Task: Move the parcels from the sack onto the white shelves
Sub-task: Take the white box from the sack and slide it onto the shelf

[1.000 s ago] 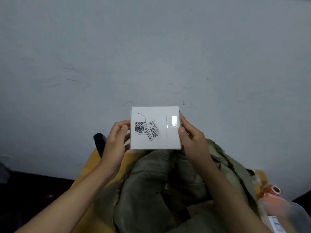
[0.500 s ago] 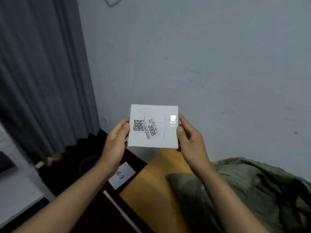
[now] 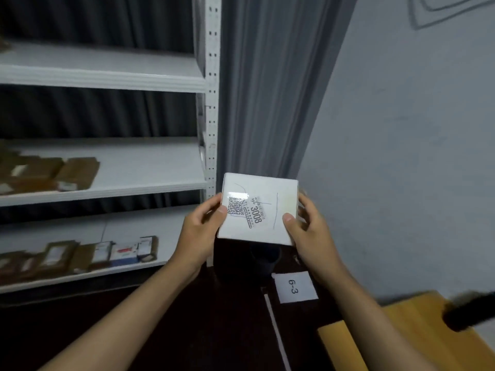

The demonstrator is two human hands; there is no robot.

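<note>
White parcel (image 3: 259, 210) marked 3008 gripped at its side edges by left hand (image 3: 199, 231) and right hand (image 3: 310, 231), held just right of white shelves (image 3: 150, 167), brown boxes (image 3: 48, 172) on two shelves, grey curtain (image 3: 267, 89) behind, 6-3 label (image 3: 294, 287) below, yellow table (image 3: 417, 330) at lower right.

Parcel (image 3: 258, 210) between left hand (image 3: 198, 231) and right hand (image 3: 308, 231); shelves (image 3: 150, 172) left; table (image 3: 401, 333) lower right.
</note>
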